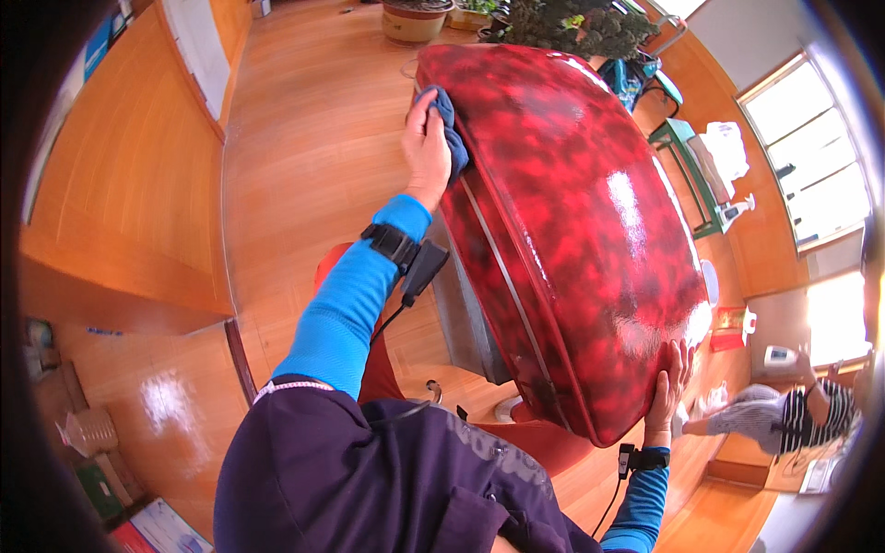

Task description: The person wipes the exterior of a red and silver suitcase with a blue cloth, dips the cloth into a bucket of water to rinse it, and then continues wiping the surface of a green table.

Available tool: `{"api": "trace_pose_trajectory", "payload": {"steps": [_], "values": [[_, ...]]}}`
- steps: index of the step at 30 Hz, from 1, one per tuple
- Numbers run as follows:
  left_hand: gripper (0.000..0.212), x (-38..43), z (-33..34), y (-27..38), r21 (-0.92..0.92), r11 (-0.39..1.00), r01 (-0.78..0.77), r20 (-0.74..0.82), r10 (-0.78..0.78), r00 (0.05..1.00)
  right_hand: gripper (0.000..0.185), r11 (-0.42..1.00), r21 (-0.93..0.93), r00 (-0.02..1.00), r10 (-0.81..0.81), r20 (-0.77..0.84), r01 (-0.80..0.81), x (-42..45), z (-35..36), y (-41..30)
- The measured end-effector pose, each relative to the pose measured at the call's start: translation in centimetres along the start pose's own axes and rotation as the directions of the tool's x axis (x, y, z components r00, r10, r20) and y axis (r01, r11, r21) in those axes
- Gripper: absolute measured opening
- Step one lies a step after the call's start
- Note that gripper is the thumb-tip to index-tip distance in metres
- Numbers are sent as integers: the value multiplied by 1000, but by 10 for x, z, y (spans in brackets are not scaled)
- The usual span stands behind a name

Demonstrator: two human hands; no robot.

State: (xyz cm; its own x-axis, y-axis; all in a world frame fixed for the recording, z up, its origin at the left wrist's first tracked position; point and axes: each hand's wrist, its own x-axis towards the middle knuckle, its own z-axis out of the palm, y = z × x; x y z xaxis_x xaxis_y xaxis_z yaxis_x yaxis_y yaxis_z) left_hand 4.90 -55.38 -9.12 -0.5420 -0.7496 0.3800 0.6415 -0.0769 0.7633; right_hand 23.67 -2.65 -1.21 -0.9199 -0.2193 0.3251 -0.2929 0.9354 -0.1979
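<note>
A large glossy case or lid with a mottled red and black finish stands before me on a grey base. A pale strip runs along its near side. My left hand presses a folded dark blue cloth against its upper left edge. Toward the lower right end, my right hand rests on the glossy surface with its fingers apart, holding nothing. Both forearms have bright blue sleeves and black straps with small devices.
Potted plants stand beyond the case. At the right are a green table, a white spray bottle and a red box. Another person is at the far right. A wooden counter stands at the left.
</note>
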Motion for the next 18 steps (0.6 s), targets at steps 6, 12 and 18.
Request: {"api": "trace_pose_trajectory", "payload": {"steps": [6, 12, 18], "values": [[35, -76, 24, 103, 54, 659, -750, 919, 262, 296, 65, 967, 44, 959, 256, -125, -252, -35, -13, -15], [23, -7, 31, 54, -22, 714, -699, 946, 242, 217, 67, 915, 219, 911, 378, -163, -340, -64, 4, -95], [28, 126, 59, -6, 276, 653, -706, 944, -44, 328, 60, 875, 298, 885, 439, -155, -382, -64, 9, -101]]}}
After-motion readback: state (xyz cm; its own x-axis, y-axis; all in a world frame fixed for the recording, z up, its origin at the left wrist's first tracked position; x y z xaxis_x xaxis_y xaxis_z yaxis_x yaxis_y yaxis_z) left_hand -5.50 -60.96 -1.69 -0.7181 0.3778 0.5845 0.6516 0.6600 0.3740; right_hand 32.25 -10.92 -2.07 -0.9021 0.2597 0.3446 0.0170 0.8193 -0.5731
